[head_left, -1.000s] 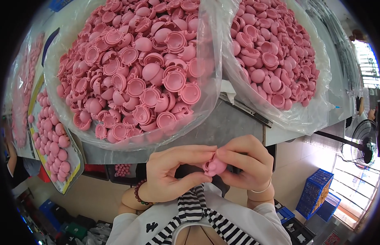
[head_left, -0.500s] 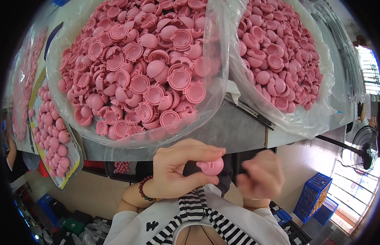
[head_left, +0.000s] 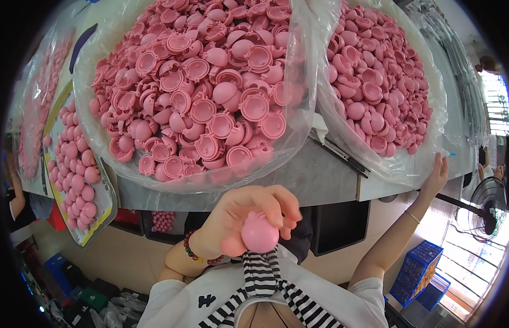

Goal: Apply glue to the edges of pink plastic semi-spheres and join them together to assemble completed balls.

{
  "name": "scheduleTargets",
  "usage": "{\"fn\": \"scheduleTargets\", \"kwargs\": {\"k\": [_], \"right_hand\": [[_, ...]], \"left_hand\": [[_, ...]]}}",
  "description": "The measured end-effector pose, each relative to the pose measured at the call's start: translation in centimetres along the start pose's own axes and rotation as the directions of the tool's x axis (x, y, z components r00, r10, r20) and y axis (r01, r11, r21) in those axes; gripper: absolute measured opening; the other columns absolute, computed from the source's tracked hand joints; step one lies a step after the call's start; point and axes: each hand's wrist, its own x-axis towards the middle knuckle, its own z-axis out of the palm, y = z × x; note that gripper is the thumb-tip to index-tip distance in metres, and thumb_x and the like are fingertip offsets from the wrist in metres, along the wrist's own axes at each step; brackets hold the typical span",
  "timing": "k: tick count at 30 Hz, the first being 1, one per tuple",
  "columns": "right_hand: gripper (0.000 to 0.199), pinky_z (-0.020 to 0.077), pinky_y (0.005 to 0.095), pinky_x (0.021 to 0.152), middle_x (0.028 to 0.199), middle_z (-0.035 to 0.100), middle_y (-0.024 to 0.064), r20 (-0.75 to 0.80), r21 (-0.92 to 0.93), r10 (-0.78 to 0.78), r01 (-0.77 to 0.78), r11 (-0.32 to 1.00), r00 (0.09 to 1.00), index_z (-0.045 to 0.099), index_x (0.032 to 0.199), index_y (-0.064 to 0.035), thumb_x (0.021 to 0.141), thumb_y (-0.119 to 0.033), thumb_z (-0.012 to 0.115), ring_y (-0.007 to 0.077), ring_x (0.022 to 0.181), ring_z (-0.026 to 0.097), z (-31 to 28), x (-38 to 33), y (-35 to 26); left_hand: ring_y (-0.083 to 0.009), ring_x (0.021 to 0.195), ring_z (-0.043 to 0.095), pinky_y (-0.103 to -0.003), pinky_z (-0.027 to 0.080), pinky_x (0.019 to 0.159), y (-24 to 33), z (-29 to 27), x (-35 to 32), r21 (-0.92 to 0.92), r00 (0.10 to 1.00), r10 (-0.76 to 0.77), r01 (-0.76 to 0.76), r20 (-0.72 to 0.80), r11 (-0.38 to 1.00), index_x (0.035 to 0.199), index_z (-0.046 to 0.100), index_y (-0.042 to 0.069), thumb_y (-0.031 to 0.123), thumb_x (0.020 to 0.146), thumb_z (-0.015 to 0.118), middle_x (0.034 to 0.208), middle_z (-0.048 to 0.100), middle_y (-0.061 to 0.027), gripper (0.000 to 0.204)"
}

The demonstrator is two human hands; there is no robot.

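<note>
- Left hand [head_left: 249, 218] low in the middle of the frame, fingers curled snugly around an assembled pink ball [head_left: 260, 232], thumb beneath it; ball held close above the striped collar [head_left: 262, 276].
- One second back: both hands pinched together on that same piece at lower centre. Half a second back: already parted, ball left to the left hand alone.
- Right hand [head_left: 436, 174] now far out at the right edge of the frame, arm stretched, fingers spread flat and holding nothing, tips touching the clear bag wall [head_left: 429, 117] of the right-hand heap.
- Judged from that shift: joining of one ball done, reach toward loose stock for a fresh part under way.
- Right heap of pink half-shells [head_left: 374, 76] in upper right; larger heap of half-shells [head_left: 210, 87] filling upper centre, both in clear bags on the grey table [head_left: 320, 180].
- Tray of finished pink balls [head_left: 76, 175] at left edge, yellow-rimmed.
- Beaded bracelet [head_left: 197, 254] on the left wrist; blue crates [head_left: 421, 273] at lower right; floor fan [head_left: 487, 205] at right.
</note>
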Motion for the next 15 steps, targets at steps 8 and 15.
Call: {"fn": "scheduleTargets", "kwargs": {"k": [8, 15], "right_hand": [[0.028, 0.0386, 0.0187, 0.067, 0.086, 0.060, 0.0022, 0.155, -0.010, -0.025, 0.026, 1.000, 0.988, 0.058, 0.098, 0.0041, 0.081, -0.018, 0.057, 0.0069, 0.073, 0.049, -0.3, 3.7, 3.2], [0.029, 0.0433, 0.0279, 0.072, 0.092, 0.062, 0.0091, -0.189, -0.265, -0.364, 0.309, 0.913, 0.912, 0.058, 0.096, 0.0046, 0.083, -0.021, 0.053, 0.0167, 0.078, 0.055, -0.6, 0.2, -4.5]], "left_hand": [[-0.0215, 0.075, 0.055, -0.032, 0.047, 0.065, 1.3, 1.4, -0.1, 0.041, 0.980, -0.155, 0.161, -0.128, 0.986, 0.096, 0.049, 0.004, 0.033, 0.068, 0.072, 0.080, 0.055, -0.0116, 0.046], [-0.0239, 0.077, 0.058, -0.031, 0.045, 0.070, 4.7, 0.0, -3.0, 0.424, 0.970, 0.242, -0.215, -0.010, 0.880, 0.090, 0.057, -0.005, 0.032, 0.067, 0.071, 0.081, 0.059, -0.0153, 0.046]]}}
